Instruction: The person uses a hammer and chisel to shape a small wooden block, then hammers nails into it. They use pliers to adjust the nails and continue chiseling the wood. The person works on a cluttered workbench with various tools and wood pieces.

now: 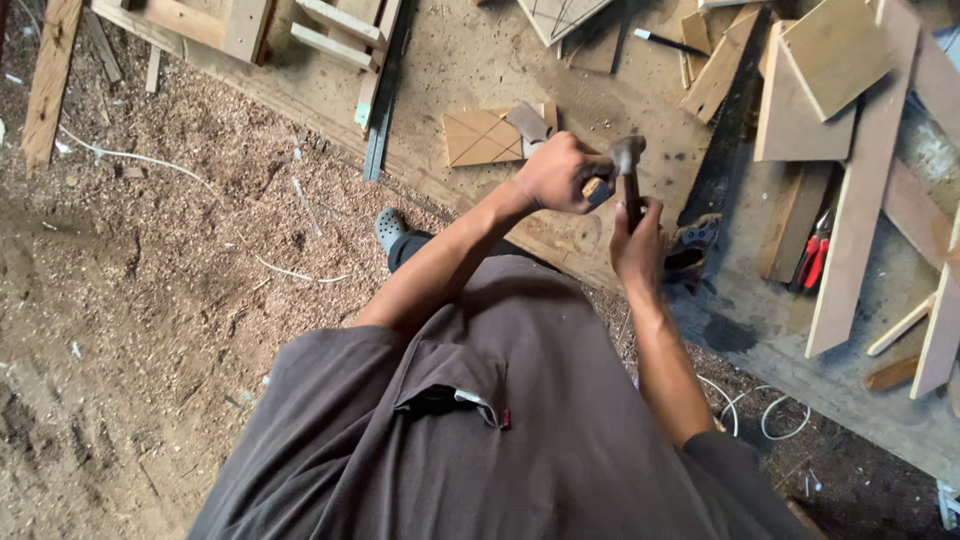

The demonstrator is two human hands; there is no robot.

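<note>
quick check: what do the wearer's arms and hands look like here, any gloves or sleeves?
Both hands are bare: no gloves on the left hand or the right hand, and no watch or rings visible. Forearms are uncovered. The brown shirt has short sleeves, a chest pocket and a small red tag.

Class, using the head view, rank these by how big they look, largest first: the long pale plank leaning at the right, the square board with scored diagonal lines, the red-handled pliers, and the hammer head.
1. Long pale plank
2. Square board with scored diagonal lines
3. Red-handled pliers
4. Hammer head

The pliers and hammer head look close in size; the raised hammer sits nearer the camera, so that pair is unsure.
</note>
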